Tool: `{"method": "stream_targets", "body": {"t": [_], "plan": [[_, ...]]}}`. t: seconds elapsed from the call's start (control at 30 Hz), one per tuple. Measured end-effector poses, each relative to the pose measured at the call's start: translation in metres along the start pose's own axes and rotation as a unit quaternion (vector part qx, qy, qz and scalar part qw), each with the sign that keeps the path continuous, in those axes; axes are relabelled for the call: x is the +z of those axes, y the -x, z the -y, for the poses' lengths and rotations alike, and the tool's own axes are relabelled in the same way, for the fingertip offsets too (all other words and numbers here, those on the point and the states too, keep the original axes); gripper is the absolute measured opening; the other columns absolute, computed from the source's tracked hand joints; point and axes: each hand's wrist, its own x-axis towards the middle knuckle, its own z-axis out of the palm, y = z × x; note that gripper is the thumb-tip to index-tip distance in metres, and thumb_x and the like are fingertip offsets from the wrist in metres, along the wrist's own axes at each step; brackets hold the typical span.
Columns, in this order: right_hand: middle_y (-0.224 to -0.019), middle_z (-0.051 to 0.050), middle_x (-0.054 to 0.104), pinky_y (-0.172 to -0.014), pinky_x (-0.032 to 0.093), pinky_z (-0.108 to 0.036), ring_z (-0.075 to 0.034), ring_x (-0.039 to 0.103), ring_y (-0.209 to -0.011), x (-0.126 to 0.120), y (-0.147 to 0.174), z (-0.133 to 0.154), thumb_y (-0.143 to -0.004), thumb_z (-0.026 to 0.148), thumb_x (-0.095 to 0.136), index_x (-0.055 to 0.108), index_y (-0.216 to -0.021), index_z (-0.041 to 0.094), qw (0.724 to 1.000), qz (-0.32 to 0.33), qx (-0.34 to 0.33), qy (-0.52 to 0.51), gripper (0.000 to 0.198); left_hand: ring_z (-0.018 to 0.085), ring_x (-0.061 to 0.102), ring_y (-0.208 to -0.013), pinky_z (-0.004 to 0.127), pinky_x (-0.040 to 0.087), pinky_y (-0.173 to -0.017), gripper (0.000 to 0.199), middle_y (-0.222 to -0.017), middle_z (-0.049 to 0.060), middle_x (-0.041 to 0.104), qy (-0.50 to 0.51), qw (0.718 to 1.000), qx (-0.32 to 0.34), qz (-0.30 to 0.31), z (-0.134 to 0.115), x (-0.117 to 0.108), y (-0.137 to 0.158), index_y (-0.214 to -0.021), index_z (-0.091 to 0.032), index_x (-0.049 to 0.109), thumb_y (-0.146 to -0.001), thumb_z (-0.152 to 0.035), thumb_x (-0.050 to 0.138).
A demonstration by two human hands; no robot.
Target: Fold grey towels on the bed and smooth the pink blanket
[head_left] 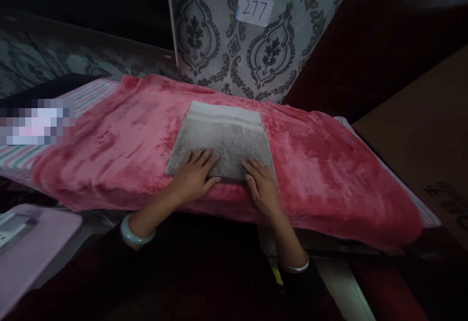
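A grey towel (224,138) with a pale band along its far edge lies spread flat on a pink-red plush blanket (321,165). My left hand (193,177) rests on the towel's near left part, fingers spread and palm down. On its near right corner lies my right hand (260,182), the fingers stretched out over the cloth. Neither hand grips anything. The towel's near corners are partly covered by the hands.
Under the blanket shows a striped cloth (98,92) at the left. A pink plastic surface (51,243) stands at the lower left. A cardboard box (420,131) is at the right. A paper marked 277 (255,9) hangs on the patterned wall, beside a dark screen (87,4).
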Motion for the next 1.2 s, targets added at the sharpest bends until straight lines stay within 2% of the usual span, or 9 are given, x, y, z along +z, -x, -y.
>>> {"method": "stream_targets", "body": {"t": [0.1,0.23,0.33,0.5,0.63,0.83,0.93,1.07,1.2], "plan": [[-0.162,-0.008,0.043,-0.122,0.027,-0.055,-0.028,0.032,-0.153,-0.005,-0.028,0.005,-0.107,0.041,0.031,0.048,-0.154,0.027,0.998,0.049,-0.007,0.03,0.052,0.028,0.029,-0.155,0.055,0.02,-0.126,0.061,-0.168,0.01,0.033,0.04,0.997,0.046,0.045,0.005,-0.005,-0.023,-0.16,-0.024,0.036,-0.104,-0.05,0.035],[-0.171,-0.005,0.022,-0.122,0.022,-0.061,-0.033,0.018,-0.157,-0.001,-0.06,-0.001,-0.104,0.05,0.04,0.032,-0.162,0.031,0.984,0.158,0.012,0.077,0.061,0.031,0.017,-0.158,0.06,0.011,-0.126,0.067,-0.17,0.008,0.024,0.051,0.99,0.089,0.094,0.017,0.003,-0.057,-0.162,-0.027,0.031,-0.102,-0.057,0.037],[-0.172,-0.002,0.015,-0.124,0.02,-0.06,-0.032,0.012,-0.159,0.002,-0.068,-0.015,-0.104,0.056,0.038,0.028,-0.163,0.034,0.975,0.206,0.011,0.082,0.064,0.032,0.011,-0.159,0.062,0.007,-0.125,0.07,-0.172,0.005,0.019,0.046,0.989,0.101,0.102,0.038,0.012,-0.068,-0.163,-0.033,0.028,-0.101,-0.063,0.038],[-0.172,-0.003,0.016,-0.125,0.019,-0.058,-0.029,0.012,-0.159,-0.001,-0.074,-0.033,-0.104,0.061,0.032,0.025,-0.164,0.034,0.973,0.214,0.017,0.081,0.066,0.034,0.01,-0.159,0.064,0.009,-0.124,0.069,-0.173,0.006,0.014,-0.009,0.995,0.01,0.1,0.086,0.004,-0.075,-0.163,-0.032,0.029,-0.1,-0.06,0.039],[-0.172,-0.006,0.014,-0.125,0.017,-0.057,-0.029,0.011,-0.159,-0.001,-0.101,-0.033,-0.105,0.057,0.031,0.025,-0.164,0.031,0.977,0.182,0.03,0.104,0.064,0.038,0.016,-0.158,0.068,0.011,-0.122,0.071,-0.172,0.011,0.019,-0.029,0.993,-0.08,0.079,0.094,-0.008,-0.095,-0.163,-0.027,0.029,-0.1,-0.06,0.037],[-0.172,-0.005,0.017,-0.125,0.017,-0.058,-0.031,0.013,-0.159,0.01,-0.147,-0.048,-0.106,0.055,0.032,0.025,-0.164,0.03,0.975,0.17,0.039,0.135,0.064,0.035,0.013,-0.159,0.065,0.009,-0.124,0.073,-0.172,0.005,0.02,0.016,0.996,0.03,0.086,0.081,0.005,-0.132,-0.163,-0.033,0.027,-0.098,-0.065,0.035],[-0.172,-0.004,0.019,-0.123,0.022,-0.059,-0.03,0.014,-0.158,0.013,-0.156,-0.068,-0.106,0.058,0.029,0.026,-0.164,0.031,0.976,0.167,0.054,0.132,0.064,0.035,0.014,-0.158,0.065,0.009,-0.124,0.074,-0.172,0.005,0.021,0.015,0.996,-0.007,0.092,0.096,0.012,-0.147,-0.162,-0.033,0.03,-0.098,-0.069,0.032],[-0.172,-0.003,0.018,-0.123,0.023,-0.061,-0.03,0.016,-0.158,0.011,-0.165,-0.09,-0.107,0.053,0.026,0.029,-0.163,0.029,0.972,0.173,0.097,0.13,0.061,0.036,0.011,-0.159,0.064,0.009,-0.124,0.074,-0.172,0.005,0.019,-0.006,0.992,-0.078,0.104,0.122,0.005,-0.163,-0.163,-0.032,0.03,-0.099,-0.069,0.027],[-0.169,-0.006,0.029,-0.122,0.022,-0.065,-0.033,0.023,-0.156,0.004,-0.182,-0.082,-0.106,0.046,0.028,0.038,-0.16,0.027,0.966,0.175,0.122,0.146,0.058,0.04,0.018,-0.157,0.072,0.013,-0.119,0.075,-0.17,0.013,0.025,-0.025,0.984,-0.129,0.119,0.124,-0.009,-0.179,-0.161,-0.026,0.034,-0.098,-0.066,0.027]]}}
